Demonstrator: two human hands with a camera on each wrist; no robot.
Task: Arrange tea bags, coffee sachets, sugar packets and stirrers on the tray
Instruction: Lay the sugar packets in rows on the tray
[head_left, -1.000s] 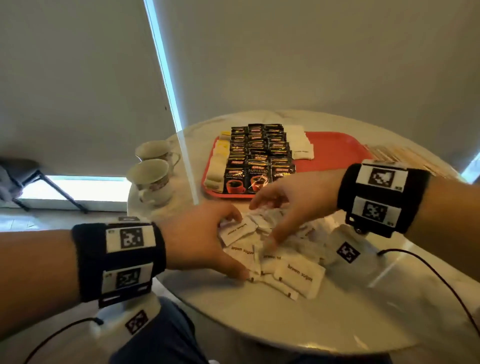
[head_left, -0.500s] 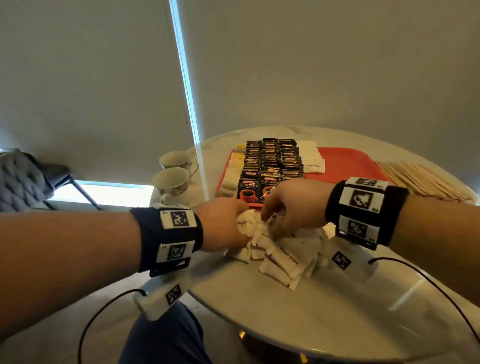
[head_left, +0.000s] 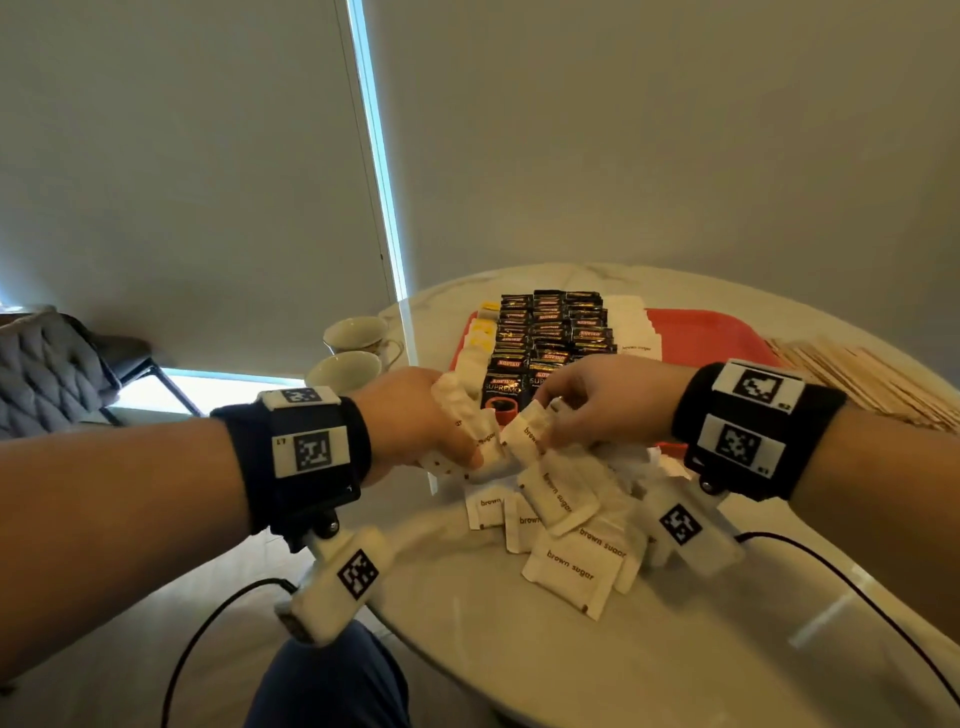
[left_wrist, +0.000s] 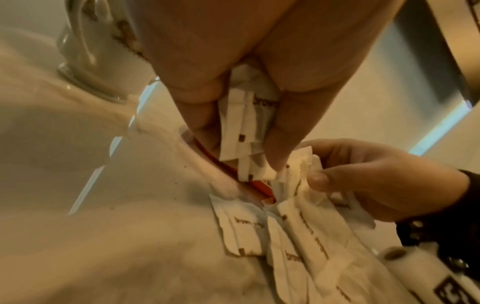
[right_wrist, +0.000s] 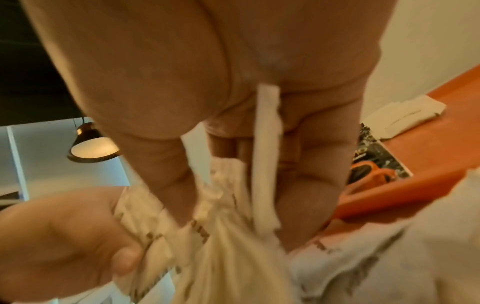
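Note:
My left hand (head_left: 415, 421) grips a stack of white brown-sugar packets (head_left: 470, 421) (left_wrist: 244, 131) just above the table. My right hand (head_left: 597, 405) pinches another sugar packet (head_left: 530, 434) (right_wrist: 266, 160) against that stack. A loose pile of sugar packets (head_left: 566, 540) lies on the marble table below both hands. Behind them the red tray (head_left: 701, 338) holds rows of black coffee sachets (head_left: 550, 332), yellow and white tea bags (head_left: 480, 343) on its left, and some sugar packets (head_left: 631, 325) beside the coffee. Wooden stirrers (head_left: 862, 379) lie on the table right of the tray.
Two white teacups (head_left: 358, 338) stand left of the tray near the table edge. The round marble table (head_left: 623, 675) has bare surface in front of the pile. Cables run from both wrist cameras. A grey chair (head_left: 47, 369) stands far left.
Both hands have risen from the pile and drawn together. The left hand now holds a gathered stack of sugar packets, and the right hand brings one more to it.

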